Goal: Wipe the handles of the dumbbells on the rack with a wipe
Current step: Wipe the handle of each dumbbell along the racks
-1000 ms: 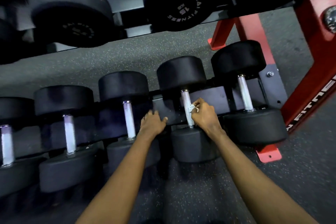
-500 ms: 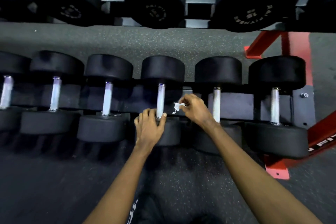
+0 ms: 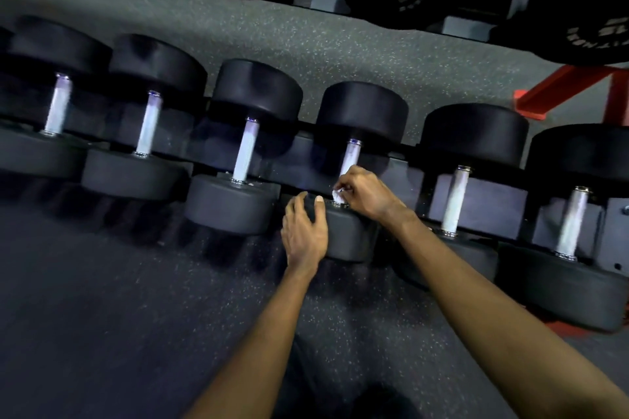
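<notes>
The wipe [image 3: 338, 194] sits at the foot of the handle [image 3: 350, 155], with my right hand's [image 3: 366, 192] fingertips clamped on it. At 7 o'clock my left hand [image 3: 304, 231] curls over the near head [image 3: 347, 238], steadying it. I judge a stroke is starting. Next I should drag the wipe firmly toward 12 o'clock. Half a second ago the wipe hung clear of the handle.
</notes>
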Action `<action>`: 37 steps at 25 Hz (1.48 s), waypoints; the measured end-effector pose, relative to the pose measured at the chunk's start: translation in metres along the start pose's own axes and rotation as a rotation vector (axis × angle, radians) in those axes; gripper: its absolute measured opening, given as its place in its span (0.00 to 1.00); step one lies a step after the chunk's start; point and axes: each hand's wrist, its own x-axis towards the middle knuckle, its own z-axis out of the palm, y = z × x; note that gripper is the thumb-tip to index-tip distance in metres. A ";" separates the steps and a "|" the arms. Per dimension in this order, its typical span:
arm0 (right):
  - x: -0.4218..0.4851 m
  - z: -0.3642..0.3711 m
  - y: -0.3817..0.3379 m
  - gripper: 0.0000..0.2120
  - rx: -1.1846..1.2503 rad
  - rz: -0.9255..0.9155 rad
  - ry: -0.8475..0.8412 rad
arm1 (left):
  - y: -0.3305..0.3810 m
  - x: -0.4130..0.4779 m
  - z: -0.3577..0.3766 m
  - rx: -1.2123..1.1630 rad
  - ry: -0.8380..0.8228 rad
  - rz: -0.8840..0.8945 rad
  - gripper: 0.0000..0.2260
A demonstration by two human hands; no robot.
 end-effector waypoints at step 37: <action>0.041 -0.006 -0.001 0.11 -0.270 -0.104 -0.091 | -0.044 0.078 -0.105 0.791 -0.076 0.545 0.18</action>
